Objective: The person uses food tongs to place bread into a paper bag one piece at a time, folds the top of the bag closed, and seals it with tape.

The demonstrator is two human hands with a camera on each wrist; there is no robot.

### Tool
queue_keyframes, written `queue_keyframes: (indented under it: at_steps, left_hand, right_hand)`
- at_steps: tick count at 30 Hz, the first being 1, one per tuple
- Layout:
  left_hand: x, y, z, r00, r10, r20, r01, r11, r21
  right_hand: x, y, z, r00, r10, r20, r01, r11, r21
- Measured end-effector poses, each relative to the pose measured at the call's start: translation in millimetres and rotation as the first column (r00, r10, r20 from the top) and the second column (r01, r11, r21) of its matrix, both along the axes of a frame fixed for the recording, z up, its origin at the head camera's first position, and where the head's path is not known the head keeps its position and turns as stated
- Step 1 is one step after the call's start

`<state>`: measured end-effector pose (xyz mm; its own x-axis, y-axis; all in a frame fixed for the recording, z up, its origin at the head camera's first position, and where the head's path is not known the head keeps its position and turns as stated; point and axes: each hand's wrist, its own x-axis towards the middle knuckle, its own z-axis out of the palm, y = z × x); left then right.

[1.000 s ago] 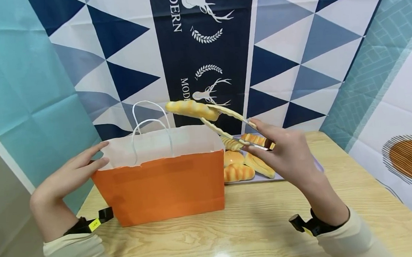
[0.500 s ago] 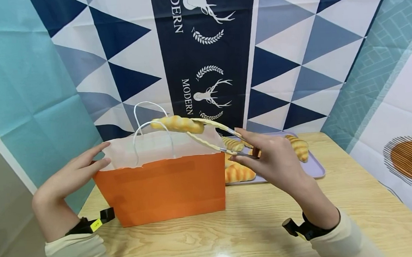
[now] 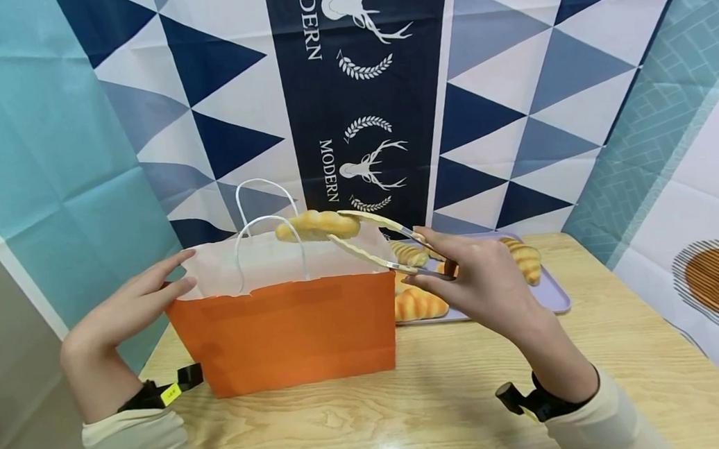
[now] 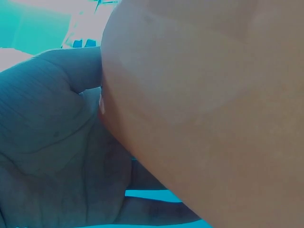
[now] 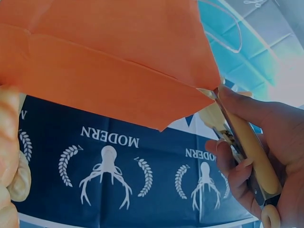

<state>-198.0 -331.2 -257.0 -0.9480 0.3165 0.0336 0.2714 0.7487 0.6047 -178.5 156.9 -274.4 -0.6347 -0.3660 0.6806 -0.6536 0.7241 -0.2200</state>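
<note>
In the head view, an orange paper bag [image 3: 292, 333] with a white inside and white handles [image 3: 267, 220] stands on the table. My left hand [image 3: 123, 303] holds its left side at the top rim, thumb and index finger at the edge; the left wrist view shows the hand [image 4: 57, 137] partly hidden behind a broad tan surface. My right hand [image 3: 484, 268] grips bread tongs [image 3: 397, 232], also seen in the right wrist view as tongs [image 5: 251, 152] near the bag's corner. Between the tong tips a long twisted bread roll [image 3: 312, 226] hangs over the bag's mouth, behind the front handle.
Behind the right hand, a lilac tray [image 3: 552, 294] bears several breads, among them a striped roll [image 3: 420, 304] and a croissant-like one [image 3: 521, 258]. The wooden table [image 3: 447, 399] runs up to a patterned cloth backdrop [image 3: 494, 90].
The right hand has moved left and slightly down with the tongs, bringing the bread roll from above the bag's right side to over its mouth. The left hand stays at the rim.
</note>
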Motion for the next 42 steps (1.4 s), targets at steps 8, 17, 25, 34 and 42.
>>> queue_keyframes:
  at_steps: [8,17,25,34,42]
  left_hand:
    - [1.1,0.3,-0.9,1.000,0.010,-0.004,-0.010,1.000,-0.003]
    - [0.9,0.8,-0.3,1.000,0.013,-0.014,-0.014,1.000,-0.022]
    - [0.5,0.3,-0.5,1.000,0.009,-0.011,-0.009,1.000,-0.018]
    - [2.5,2.0,-1.1,1.000,0.001,-0.030,-0.002,1.000,-0.022]
    - [4.0,2.8,-1.0,0.999,0.003,-0.034,-0.004,1.000,-0.013]
  right_hand:
    - [-1.0,-0.8,-1.4,1.000,0.009,0.003,-0.009,1.000,-0.003]
    - [-0.2,-0.2,-1.1,1.000,0.002,-0.008,-0.002,1.000,0.000]
    - [4.1,6.9,5.9,0.999,-0.040,0.000,0.040,0.999,0.003]
    - [2.8,29.4,12.4,0.996,-0.079,-0.047,0.078,0.997,-0.026]
    - [-10.5,43.8,9.9,0.988,-0.151,-0.015,0.151,0.989,0.002]
